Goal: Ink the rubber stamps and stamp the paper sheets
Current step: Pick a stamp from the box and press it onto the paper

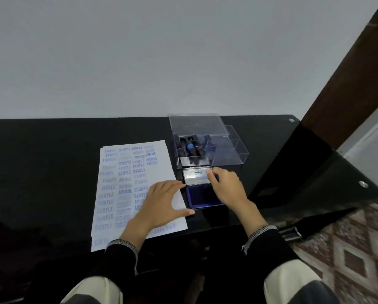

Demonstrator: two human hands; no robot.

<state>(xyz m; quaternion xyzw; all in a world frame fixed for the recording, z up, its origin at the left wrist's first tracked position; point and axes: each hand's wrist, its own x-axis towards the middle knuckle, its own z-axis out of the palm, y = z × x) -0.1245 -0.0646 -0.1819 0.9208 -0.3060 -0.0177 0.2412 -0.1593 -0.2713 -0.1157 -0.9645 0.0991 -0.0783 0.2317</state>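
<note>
On the black table (41, 167), a stack of paper sheets (161, 159) lies at the left, the top one covered in blue prints such as SAMPLE, AIR MAIL, FRAGILE and AMENDED. The left hand (161, 200) lies flat on the lower right part of the top sheet, fingers straight and spread, thumb reaching toward the ink pad (202, 197); it holds nothing. The pad sits just right of the sheets, its blue surface exposed and its metal lid (195, 175) standing open behind it. The right hand (226, 185) is over the pad's right side, fingers curled at the lid's right edge; whether it pinches the lid or something small I cannot tell. Behind the pad stands a clear plastic box (231, 148) holding the dark-handled stamps (191, 148), its lid raised.
</note>
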